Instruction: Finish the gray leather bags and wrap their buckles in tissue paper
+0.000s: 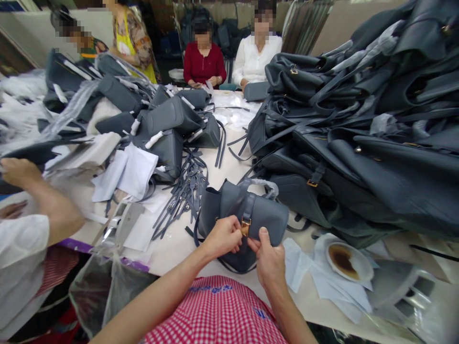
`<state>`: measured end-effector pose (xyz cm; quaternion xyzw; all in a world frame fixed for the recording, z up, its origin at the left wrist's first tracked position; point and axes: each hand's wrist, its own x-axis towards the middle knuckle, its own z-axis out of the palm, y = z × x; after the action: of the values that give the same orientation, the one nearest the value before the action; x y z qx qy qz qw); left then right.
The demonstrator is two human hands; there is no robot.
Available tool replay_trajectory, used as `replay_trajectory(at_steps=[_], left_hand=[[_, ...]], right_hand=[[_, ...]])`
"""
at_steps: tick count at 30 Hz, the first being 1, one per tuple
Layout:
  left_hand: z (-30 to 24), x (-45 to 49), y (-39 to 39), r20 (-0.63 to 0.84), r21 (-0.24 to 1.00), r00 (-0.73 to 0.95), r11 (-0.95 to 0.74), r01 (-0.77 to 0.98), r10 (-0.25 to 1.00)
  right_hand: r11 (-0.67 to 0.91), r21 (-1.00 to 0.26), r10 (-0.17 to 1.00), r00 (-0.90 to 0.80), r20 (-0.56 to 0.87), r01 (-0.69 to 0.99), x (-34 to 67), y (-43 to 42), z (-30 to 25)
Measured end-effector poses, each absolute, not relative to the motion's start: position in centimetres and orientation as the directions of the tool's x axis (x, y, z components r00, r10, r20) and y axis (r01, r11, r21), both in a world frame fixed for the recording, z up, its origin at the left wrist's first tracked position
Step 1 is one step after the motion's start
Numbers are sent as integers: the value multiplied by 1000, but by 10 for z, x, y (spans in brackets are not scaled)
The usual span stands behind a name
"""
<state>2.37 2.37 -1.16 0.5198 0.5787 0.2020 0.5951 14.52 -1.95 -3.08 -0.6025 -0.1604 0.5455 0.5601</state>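
Note:
A dark blue-grey leather-look backpack (268, 217) stands in front of me at the table's near edge, its flap facing me. A strap with a gold buckle (245, 222) runs down the middle of the flap. My left hand (226, 235) has its fingers closed in a pinch at the strap end just below the buckle. On the flap's lower edge my right hand (268, 258) is closed, thumb in front and fingers behind. Clear plastic wraps the bag's top handle (268, 186). Both hands partly cover the front of the bag.
A tall heap of similar bags (358, 157) rises at right, more bags (172, 114) at left. Loose straps (188, 186) lie left of my bag. A dish of brown liquid (346, 260) sits on paper at right. A co-worker's arm (53, 200) reaches in from the left; several people work beyond.

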Motion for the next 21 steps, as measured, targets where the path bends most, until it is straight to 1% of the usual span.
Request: replay_trajectory(at_steps=[2, 6, 9, 11, 13, 14, 15, 16, 18, 19, 21], left_hand=[[-9, 19, 25, -476, 862, 307, 369, 346, 824], [-7, 10, 33, -424, 881, 332, 300, 366, 843], [-11, 7, 38, -453, 888, 429, 351, 298, 781], [-11, 6, 39, -476, 878, 476, 377, 294, 739], [-5, 7, 37, -472, 872, 464, 321, 370, 750], [-1, 8, 35, -448, 862, 436, 247, 444, 780], [3, 10, 32, -407, 831, 401, 149, 536, 821], [7, 13, 30, -357, 769, 365, 49, 637, 860], [14, 20, 25, -279, 591, 308, -90, 801, 909], [16, 24, 23, -267, 509, 288, -119, 852, 920], [17, 31, 20, -281, 392, 245, -122, 912, 928]], right_hand=[[-313, -828, 818, 311, -484, -465, 146, -20, -30], [-278, -781, 853, 231, -469, -559, 146, -23, -27], [-266, -761, 869, 194, -455, -591, 148, -24, -25], [-267, -758, 870, 189, -456, -596, 149, -24, -26], [-269, -768, 863, 209, -460, -581, 150, -25, -30], [-272, -781, 855, 231, -464, -562, 150, -26, -33], [-280, -798, 845, 258, -469, -533, 150, -27, -35], [-294, -818, 832, 288, -473, -495, 149, -27, -37], [-331, -854, 809, 344, -476, -402, 147, -29, -40], [-352, -867, 800, 366, -474, -353, 146, -29, -41], [-394, -885, 783, 414, -465, -248, 143, -29, -38]])
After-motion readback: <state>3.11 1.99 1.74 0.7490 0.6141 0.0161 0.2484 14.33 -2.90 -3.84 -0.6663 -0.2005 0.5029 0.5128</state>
